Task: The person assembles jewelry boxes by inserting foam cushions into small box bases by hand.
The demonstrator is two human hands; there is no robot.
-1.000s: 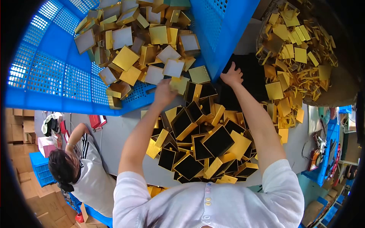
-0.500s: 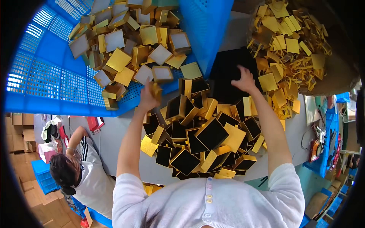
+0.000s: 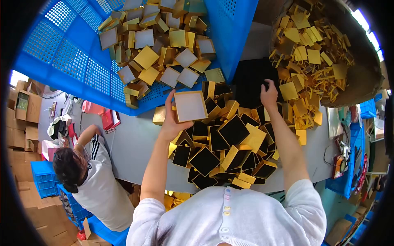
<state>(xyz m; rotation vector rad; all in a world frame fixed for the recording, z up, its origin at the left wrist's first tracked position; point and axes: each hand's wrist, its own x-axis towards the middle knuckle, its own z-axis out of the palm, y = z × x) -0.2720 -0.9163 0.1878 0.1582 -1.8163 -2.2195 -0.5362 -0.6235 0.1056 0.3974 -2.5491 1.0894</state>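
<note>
My left hand (image 3: 172, 126) grips a small gold box (image 3: 191, 106) by its sides, its pale, whitish inside facing up. My right hand (image 3: 269, 95) is at the edge of a dark black area (image 3: 248, 80), its fingers curled together. Whether a black piece is between those fingertips cannot be made out against the dark background. Below and between my hands lies a heap of gold boxes with black faces (image 3: 234, 132), tilted at many angles.
A blue perforated crate (image 3: 86, 78) at upper left holds many gold boxes with pale insides. A large round container (image 3: 367, 69) at upper right holds gold pieces and ribbon-like strips. At left, a co-worker in a white top (image 3: 102, 184) sits at the grey table (image 3: 131, 151).
My left hand has come away from the crate, moving right and down with a gold box. My right hand has moved slightly right and down, its spread fingers curling in. The view has shifted.
</note>
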